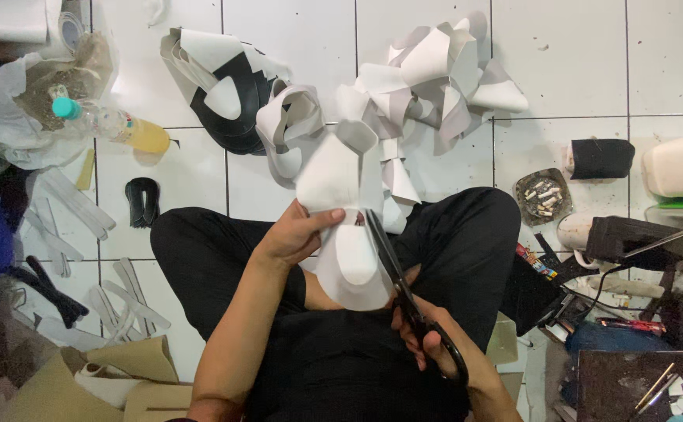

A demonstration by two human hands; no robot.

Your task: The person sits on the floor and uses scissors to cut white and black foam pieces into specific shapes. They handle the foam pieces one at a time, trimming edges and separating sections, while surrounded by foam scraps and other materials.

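In the centre of the frame, above my crossed legs, my left hand (298,234) pinches the white sheet (345,227) while my right hand (427,332) grips the black scissors (404,293), blades at its edge; cutting seems midway, needing steady feeding next.

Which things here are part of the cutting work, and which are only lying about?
In use: white sheet piece in left hand; black-handled scissors in right hand.
Lying about: yellow plastic bottle, ashtray with stubs, heap of white offcuts.
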